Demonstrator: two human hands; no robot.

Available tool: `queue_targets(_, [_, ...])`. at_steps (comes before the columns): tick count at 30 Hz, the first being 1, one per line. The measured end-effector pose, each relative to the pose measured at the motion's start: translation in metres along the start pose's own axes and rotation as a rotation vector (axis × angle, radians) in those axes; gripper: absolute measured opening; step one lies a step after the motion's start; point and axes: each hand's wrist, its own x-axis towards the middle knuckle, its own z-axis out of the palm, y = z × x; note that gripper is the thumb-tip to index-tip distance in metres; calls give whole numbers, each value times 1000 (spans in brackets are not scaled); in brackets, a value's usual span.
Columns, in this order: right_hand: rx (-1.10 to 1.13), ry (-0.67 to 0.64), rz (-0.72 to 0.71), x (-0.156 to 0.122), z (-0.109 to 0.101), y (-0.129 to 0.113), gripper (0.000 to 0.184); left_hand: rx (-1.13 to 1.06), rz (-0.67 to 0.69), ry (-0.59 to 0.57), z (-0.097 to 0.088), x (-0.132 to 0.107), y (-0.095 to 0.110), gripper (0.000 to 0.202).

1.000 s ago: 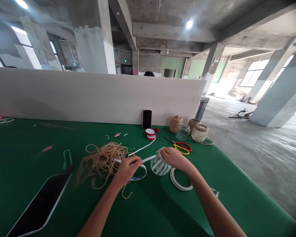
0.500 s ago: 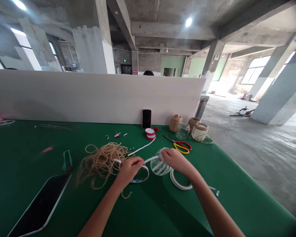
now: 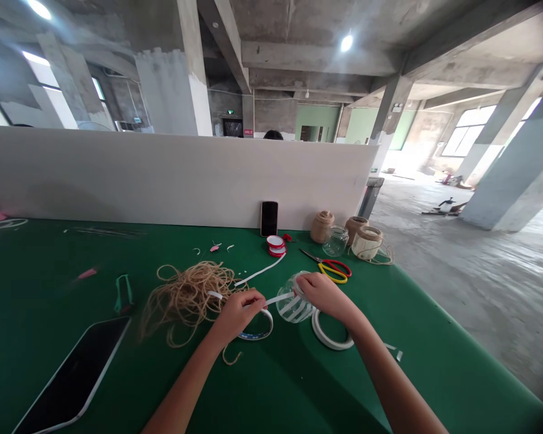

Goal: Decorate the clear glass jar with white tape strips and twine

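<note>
A small glass jar (image 3: 292, 307) striped with white tape lies on its side on the green table (image 3: 49, 265). My right hand (image 3: 323, 294) is closed over its upper right side and holds it. My left hand (image 3: 238, 313) pinches a white tape strip (image 3: 276, 298) that runs across to the jar. A tape roll with a blue inner ring (image 3: 257, 328) lies under my left hand. A second white tape roll (image 3: 328, 334) lies just below my right wrist.
A tangle of jute twine (image 3: 187, 295) lies left of my hands, a tablet (image 3: 75, 374) at the near left. Red and yellow scissors (image 3: 332, 268), twine-wrapped jars (image 3: 366, 241), a clear jar (image 3: 335, 240), red-white tape (image 3: 276, 244) and a phone (image 3: 269, 218) stand by the white partition (image 3: 163, 175).
My left hand has slid a little to the right toward the jar, shortening the stretched tape strip. My right hand stays on the jar.
</note>
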Motion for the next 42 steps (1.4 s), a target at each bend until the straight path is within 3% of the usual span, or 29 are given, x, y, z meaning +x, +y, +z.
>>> queue_targets(21, [43, 3, 34, -4, 1, -4, 38, 120, 69, 103, 9, -1, 3, 30])
queue_targets(33, [-11, 148, 126, -5, 14, -2, 20, 205, 74, 83, 14, -1, -2, 33])
queue_targets(42, [161, 170, 151, -9, 14, 7, 20, 363, 46, 130, 16, 1, -5, 31])
